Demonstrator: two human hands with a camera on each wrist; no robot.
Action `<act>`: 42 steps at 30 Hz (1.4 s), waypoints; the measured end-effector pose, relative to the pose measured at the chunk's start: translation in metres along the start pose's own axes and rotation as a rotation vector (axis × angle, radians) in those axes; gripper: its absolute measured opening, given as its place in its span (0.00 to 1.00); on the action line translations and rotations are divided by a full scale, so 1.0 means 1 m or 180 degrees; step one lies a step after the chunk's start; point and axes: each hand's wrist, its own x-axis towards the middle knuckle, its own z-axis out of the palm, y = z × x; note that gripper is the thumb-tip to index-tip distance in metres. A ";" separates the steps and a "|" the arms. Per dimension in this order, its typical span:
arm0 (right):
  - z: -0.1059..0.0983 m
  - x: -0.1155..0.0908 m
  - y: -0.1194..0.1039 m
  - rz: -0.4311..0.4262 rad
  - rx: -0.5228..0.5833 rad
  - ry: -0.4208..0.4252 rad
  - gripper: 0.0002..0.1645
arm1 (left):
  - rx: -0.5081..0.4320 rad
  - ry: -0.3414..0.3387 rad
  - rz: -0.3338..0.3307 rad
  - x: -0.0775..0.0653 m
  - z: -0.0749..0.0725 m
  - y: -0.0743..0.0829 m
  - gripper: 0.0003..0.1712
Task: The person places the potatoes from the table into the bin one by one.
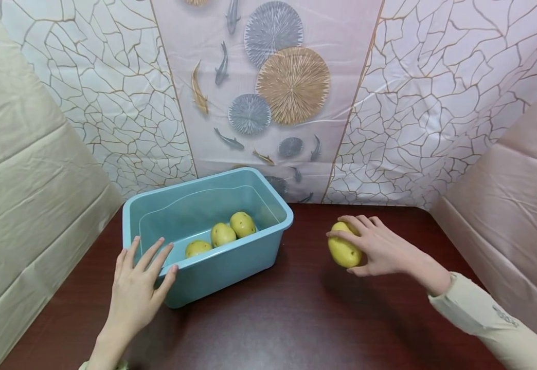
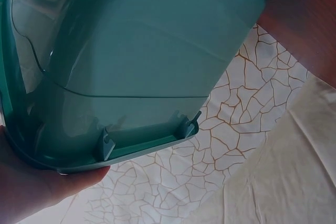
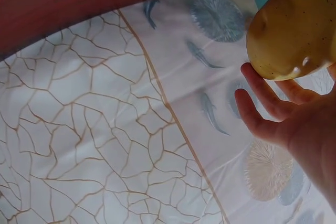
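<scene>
My right hand [image 1: 379, 249] pinches a yellow potato [image 1: 344, 245] between fingers and thumb, above the table to the right of the blue bin [image 1: 227, 267]. In the right wrist view the same potato [image 3: 291, 27] shows smooth, with small dark specks, against the fingers of the right hand [image 3: 310, 124]. Fingers spread and nearly straight, my left hand [image 1: 134, 295] rests at the bin's near left rim. In the left wrist view part of the left hand [image 2: 58, 184] touches the rim; its other fingers are hidden. Inside the bin lie three potatoes [image 1: 223, 234].
A dark red-brown table [image 1: 296, 318] bears the bin. Behind it hangs a patterned cloth [image 1: 398, 128] with fish and round motifs. Beige cloth walls [image 1: 23, 180] close off the left and right sides.
</scene>
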 end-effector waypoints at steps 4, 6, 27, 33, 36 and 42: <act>-0.005 0.008 0.002 0.0034 0.0009 -0.0003 0.47 | 0.0015 -0.0032 -0.0021 0.000 0.000 0.000 0.25; -0.007 0.012 0.003 0.0046 0.0009 -0.0007 0.47 | 0.0019 -0.0034 -0.0020 0.000 0.000 0.000 0.25; -0.019 0.051 0.001 -0.0003 0.0176 -0.0078 0.47 | -0.0018 0.0007 -0.0007 -0.001 -0.001 0.001 0.24; -0.020 0.060 0.000 -0.0073 0.0180 -0.0019 0.46 | -0.0016 0.0039 0.0014 0.000 0.000 0.001 0.23; -0.021 0.064 0.000 -0.0116 0.0141 0.0003 0.45 | -0.0013 0.0047 0.0017 0.000 0.000 0.001 0.23; -0.022 0.076 -0.001 -0.0169 0.0143 0.0026 0.44 | -0.0009 0.0022 0.0005 0.000 0.000 0.001 0.24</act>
